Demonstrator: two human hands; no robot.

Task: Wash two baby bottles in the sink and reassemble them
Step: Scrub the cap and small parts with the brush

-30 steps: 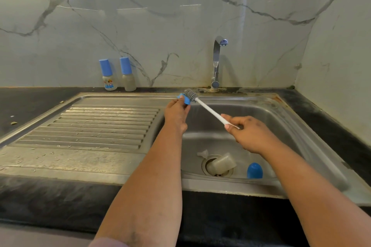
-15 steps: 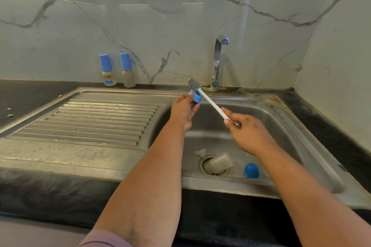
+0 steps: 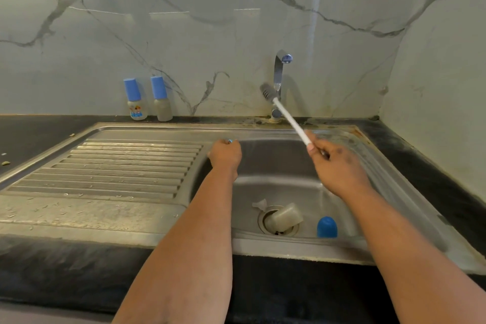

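My left hand is closed around a small blue bottle ring at the sink's left rim; only a sliver of blue shows. My right hand grips the white handle of a bottle brush, whose grey bristles point up in front of the tap. In the sink basin a clear bottle body lies on its side over the drain. A clear teat lies to the left of the bottle body. A blue cap stands right of the drain. Two assembled bottles, one with a picture and one plain, stand at the back wall.
A chrome tap rises behind the basin. The ribbed steel drainboard spreads to the left, wet with droplets. Black countertop surrounds the sink, and marble-pattern walls close the back and right side.
The brush has come away from the blue ring: my right hand lifted it up and right toward the tap, while my left hand moved left and down to the sink rim with the ring.
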